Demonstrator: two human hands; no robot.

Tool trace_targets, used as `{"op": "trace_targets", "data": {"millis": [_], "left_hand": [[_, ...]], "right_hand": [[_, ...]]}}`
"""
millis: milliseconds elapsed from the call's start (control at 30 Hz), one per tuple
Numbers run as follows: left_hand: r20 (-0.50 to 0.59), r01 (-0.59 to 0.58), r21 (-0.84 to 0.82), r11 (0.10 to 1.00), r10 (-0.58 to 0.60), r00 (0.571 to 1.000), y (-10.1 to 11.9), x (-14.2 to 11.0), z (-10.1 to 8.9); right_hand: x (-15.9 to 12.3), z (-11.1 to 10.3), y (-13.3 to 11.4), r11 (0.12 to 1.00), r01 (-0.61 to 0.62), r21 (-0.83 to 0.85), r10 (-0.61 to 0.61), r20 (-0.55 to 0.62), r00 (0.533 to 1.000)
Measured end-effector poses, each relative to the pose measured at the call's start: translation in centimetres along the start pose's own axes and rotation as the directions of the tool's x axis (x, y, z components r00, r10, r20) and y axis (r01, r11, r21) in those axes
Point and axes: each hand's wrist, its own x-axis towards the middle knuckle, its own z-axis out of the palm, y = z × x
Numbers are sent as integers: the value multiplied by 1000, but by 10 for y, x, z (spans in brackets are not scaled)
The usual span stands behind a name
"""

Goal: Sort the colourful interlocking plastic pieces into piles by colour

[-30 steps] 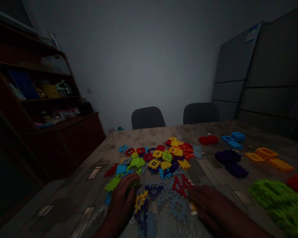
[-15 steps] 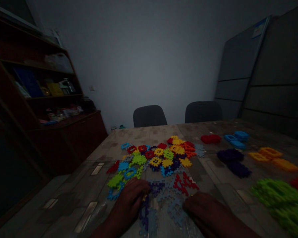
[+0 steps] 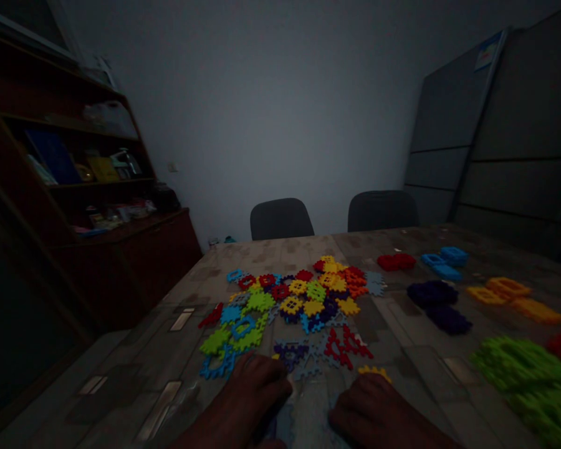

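Observation:
My left hand (image 3: 257, 394) is curled low over the table, fingers bent together. Beneath it, between thumb and fingers, shows part of a purple toothed building piece (image 3: 271, 429). A grey toothed piece (image 3: 287, 424) lies beside that. My right hand (image 3: 371, 411) is closed too, its fingertips on the edge of another grey toothed piece (image 3: 335, 440), mostly hidden. A yellow toothed piece (image 3: 374, 372) lies just beyond the right knuckles. Ahead of both hands are a purple piece (image 3: 290, 355), grey triangular pieces (image 3: 314, 358) and red triangular pieces (image 3: 339, 349).
A mixed pile of toothed pieces (image 3: 292, 304) covers the table's middle. To the right stand sorted stacks: red (image 3: 396, 262), blue (image 3: 452, 255), purple (image 3: 432, 293), orange (image 3: 507, 287) and green (image 3: 523, 365). Two chairs (image 3: 281, 218) stand beyond the table; a shelf cabinet (image 3: 159, 240) is at left.
My left hand has shifted right over the purple piece. My right hand has moved slightly left and nearer me, covering most of a grey piece and uncovering the yellow one.

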Motion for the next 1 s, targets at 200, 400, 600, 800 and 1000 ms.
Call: {"op": "trace_targets", "data": {"millis": [200, 400, 600, 800, 1000], "left_hand": [[11, -18, -17, 1000, 18, 1000, -12, -8, 4], [37, -5, -81, 997, 8, 999, -9, -2, 0], [96, 132, -164, 978, -117, 988, 6, -3, -8], [42, 249, -366, 897, -252, 967, 13, 1, -4], [84, 320, -418, 850, -315, 945, 17, 9, 7]], "right_hand": [[-17, 40, 4, 994, -14, -108, 5, -89, 996], [-15, 33, 4, 988, -141, 57, 137, 69, 988], [-13, -39, -4, 866, -393, 308, 284, 344, 895], [-12, -51, 1, 741, -590, 320, 445, 425, 788], [-16, -40, 5, 794, -542, 277, 447, 338, 828]]}}
